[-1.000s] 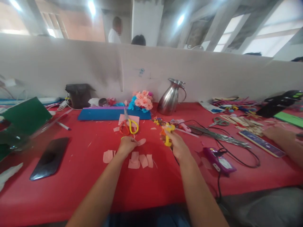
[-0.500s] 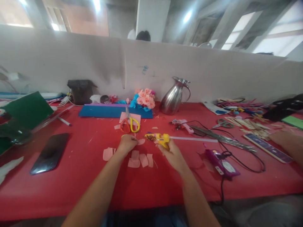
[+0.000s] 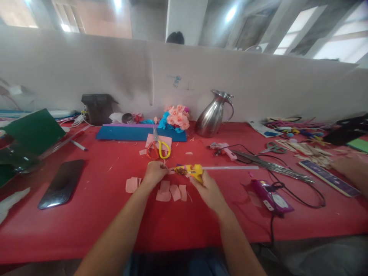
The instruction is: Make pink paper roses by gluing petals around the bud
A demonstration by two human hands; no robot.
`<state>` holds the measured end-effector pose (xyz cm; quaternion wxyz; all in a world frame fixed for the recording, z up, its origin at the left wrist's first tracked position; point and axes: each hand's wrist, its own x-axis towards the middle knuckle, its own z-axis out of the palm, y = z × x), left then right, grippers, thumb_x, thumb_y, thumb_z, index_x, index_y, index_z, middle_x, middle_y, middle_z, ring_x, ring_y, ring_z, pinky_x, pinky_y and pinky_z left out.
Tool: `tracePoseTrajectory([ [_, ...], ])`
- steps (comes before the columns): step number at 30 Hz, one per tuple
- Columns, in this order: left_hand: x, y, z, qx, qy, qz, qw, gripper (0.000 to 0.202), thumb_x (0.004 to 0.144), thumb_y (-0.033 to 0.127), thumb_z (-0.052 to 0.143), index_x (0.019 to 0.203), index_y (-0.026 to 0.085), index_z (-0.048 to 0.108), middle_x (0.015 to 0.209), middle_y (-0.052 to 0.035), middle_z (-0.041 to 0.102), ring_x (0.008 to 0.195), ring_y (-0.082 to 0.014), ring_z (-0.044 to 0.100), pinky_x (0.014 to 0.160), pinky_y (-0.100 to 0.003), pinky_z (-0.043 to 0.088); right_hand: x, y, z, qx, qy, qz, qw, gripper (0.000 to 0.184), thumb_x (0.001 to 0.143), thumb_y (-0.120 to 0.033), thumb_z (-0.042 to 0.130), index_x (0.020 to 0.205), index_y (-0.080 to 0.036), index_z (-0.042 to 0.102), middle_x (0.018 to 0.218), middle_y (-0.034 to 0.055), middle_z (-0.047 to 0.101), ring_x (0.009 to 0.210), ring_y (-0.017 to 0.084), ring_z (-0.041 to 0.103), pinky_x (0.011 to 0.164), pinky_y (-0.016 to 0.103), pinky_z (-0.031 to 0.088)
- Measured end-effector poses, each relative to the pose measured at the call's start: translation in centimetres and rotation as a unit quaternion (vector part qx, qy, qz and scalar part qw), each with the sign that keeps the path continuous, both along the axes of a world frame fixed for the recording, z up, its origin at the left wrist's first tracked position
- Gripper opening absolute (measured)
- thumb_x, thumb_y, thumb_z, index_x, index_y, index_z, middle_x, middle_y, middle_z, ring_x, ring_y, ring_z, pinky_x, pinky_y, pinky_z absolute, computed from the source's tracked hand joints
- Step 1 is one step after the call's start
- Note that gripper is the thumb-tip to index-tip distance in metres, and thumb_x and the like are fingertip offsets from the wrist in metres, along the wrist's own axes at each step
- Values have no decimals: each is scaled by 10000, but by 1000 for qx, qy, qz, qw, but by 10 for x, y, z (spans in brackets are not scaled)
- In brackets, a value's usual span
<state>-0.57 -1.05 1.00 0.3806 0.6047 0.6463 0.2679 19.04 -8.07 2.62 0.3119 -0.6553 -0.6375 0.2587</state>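
Gun moved: a second ago my right hand (image 3: 208, 188) held the yellow glue gun (image 3: 193, 171) upright, well right of the work. Half a second ago it was level with its nozzle to the left, and now the nozzle sits just beside my left fingertips. Right fingers are wrapped tight round the grip, and the clear glue stick (image 3: 230, 167) trails out the back to the right. Left hand (image 3: 155, 172) has barely shifted; thumb and fingers are pinched closed on a pink scrap (image 3: 170, 171), mostly hidden now, so I can't tell if the nozzle touches it. Cut pink pieces (image 3: 169, 192) lie flat on the red tablecloth (image 3: 100, 214) just below both hands, same spots as before. Scissors (image 3: 157, 148) sit beyond them on a pink sheet, then the blue foam slab (image 3: 129, 133), paper flowers (image 3: 177, 117) and steel jug (image 3: 214, 114) along the back. A dark phone (image 3: 61, 183) lies left. To the right are a purple device (image 3: 271, 196) with a black cable and another person's forearm (image 3: 352, 170) at the edge. A white partition (image 3: 115, 73) closes off the bench, and a head (image 3: 175, 37) shows above it.
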Motion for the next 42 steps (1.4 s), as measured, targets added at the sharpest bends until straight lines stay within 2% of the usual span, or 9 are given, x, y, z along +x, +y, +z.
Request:
tracePoseTrajectory([
  [6, 0, 0, 2, 9, 40, -10, 999, 84, 649, 207, 611, 617, 162, 674, 626, -22, 650, 651, -137, 579, 586, -223, 383, -4, -1, 1, -12, -42, -18, 999, 268, 828, -412, 486, 988, -200, 513, 850, 76, 678, 787, 237, 630, 622, 267, 410],
  [13, 1, 1, 0, 5, 39, -18, 999, 99, 658, 234, 625, 617, 155, 668, 608, -20, 633, 632, -132, 565, 570, -223, 370, -9, 2, 3, -13, -78, -20, 997, 319, 849, -436, 448, 1044, -187, 489, 848, 82, 677, 775, 236, 635, 595, 252, 379],
  [18, 2, 2, 0, 15, 45, -13, 999, 182, 608, 323, 703, 662, 153, 669, 651, -36, 654, 652, -145, 574, 565, -229, 366, -15, 3, 3, -17, -132, -14, 991, 339, 864, -448, 425, 1045, -168, 488, 856, 104, 681, 784, 243, 640, 575, 243, 347],
  [25, 2, 2, 0, 20, 56, -23, 998, 178, 641, 323, 683, 688, 152, 690, 686, -53, 678, 665, -150, 588, 583, -237, 383, -18, 3, 1, -12, -195, -16, 981, 385, 879, -484, 381, 1057, -158, 484, 858, 119, 688, 765, 257, 644, 560, 252, 325],
  [42, 3, 1, 0, 20, 37, -5, 999, 132, 643, 276, 680, 638, 144, 690, 653, -53, 675, 644, -143, 587, 577, -230, 383, -16, -2, 2, -11, -239, -9, 971, 367, 890, -454, 368, 1047, -140, 477, 828, 136, 687, 734, 266, 648, 535, 260, 309],
])
